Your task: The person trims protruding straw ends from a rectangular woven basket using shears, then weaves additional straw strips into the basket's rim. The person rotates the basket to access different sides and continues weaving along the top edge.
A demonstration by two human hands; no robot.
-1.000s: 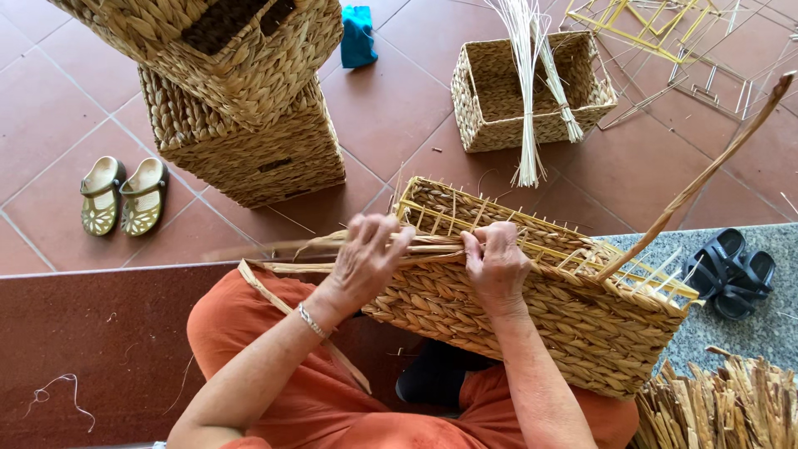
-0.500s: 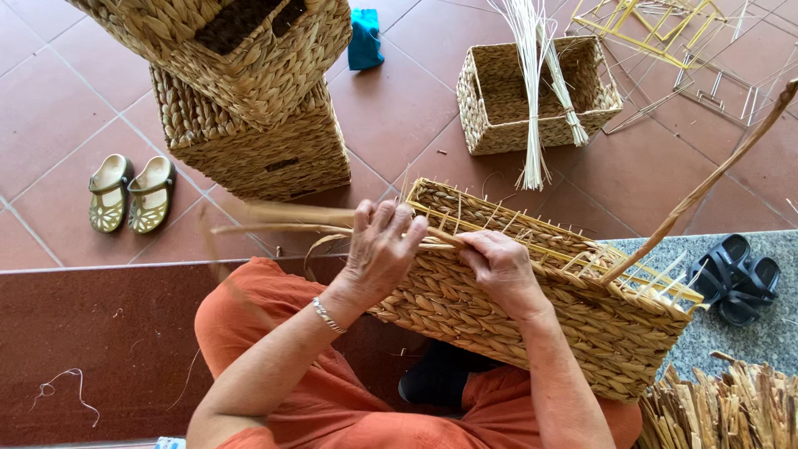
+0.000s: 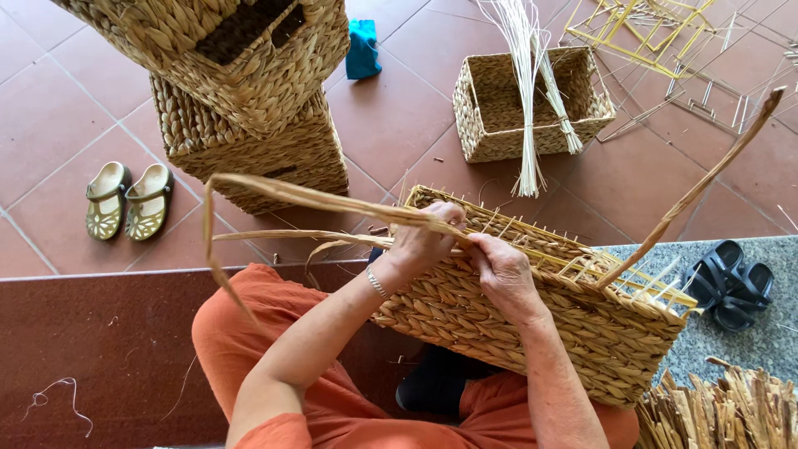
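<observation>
A half-woven rectangular straw basket (image 3: pixel 582 324) lies across my lap in orange trousers. My left hand (image 3: pixel 420 245), a thin bracelet on its wrist, is closed on long flat straw strands (image 3: pixel 283 195) that loop out to the left above the basket's near rim. My right hand (image 3: pixel 503 274) presses on the woven rim just beside it, fingers pinching the same weave. Thin upright stakes stick up along the open top of the basket. One long strand (image 3: pixel 698 187) rises from the basket's right end toward the upper right.
Two finished woven baskets (image 3: pixel 249 108) are stacked at upper left. A small open basket (image 3: pixel 490 125) holds a bundle of pale reeds (image 3: pixel 528 91). Green sandals (image 3: pixel 125 199) lie left, black sandals (image 3: pixel 731 283) right. Yellow wire frames (image 3: pixel 640 25) and loose straw (image 3: pixel 723 411) lie about.
My left hand has pulled the long strands up and over toward the rim, so they now arc out to the left. The view has shifted slightly.
</observation>
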